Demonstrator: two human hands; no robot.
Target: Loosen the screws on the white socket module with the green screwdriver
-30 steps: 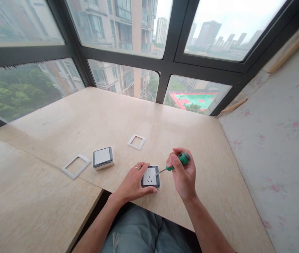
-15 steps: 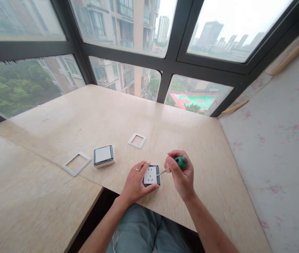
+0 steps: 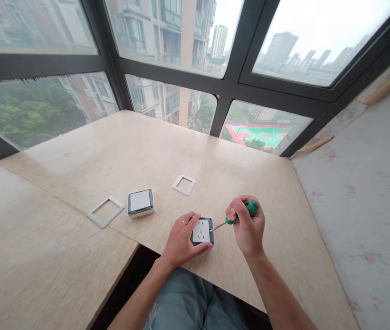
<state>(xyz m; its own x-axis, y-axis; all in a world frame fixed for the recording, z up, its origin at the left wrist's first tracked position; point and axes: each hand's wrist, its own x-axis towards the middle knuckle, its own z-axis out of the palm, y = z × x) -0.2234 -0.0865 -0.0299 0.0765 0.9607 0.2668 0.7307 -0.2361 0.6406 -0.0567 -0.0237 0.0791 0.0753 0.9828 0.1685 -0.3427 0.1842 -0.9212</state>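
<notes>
A wall socket [image 3: 201, 230] with a white slotted face and a grey rim sits on the stone counter in front of me. My left hand [image 3: 184, 238] grips it from the left, with the thumb along its near edge and the fingers over its far left corner. In my right hand [image 3: 248, 224] is a green-handled screwdriver [image 3: 251, 207], held at a slant with the fingers wrapped round its handle. Its metal shaft points left and down, and the tip meets the right side of the socket, at the seam between white face and grey rim.
To the left stands a second unit, a box with a blank white face [image 3: 140, 200]. One white square frame [image 3: 103, 224] lies beyond it on the left, and another white frame [image 3: 184, 184] lies farther back. Windows [image 3: 177, 105] border the counter [image 3: 267, 174]; a papered wall [image 3: 363, 220] rises at right.
My right hand has drawn back a little to the right, and more of the screwdriver's shaft shows. The tip stays at the socket's right side. The whole view has shifted slightly.
</notes>
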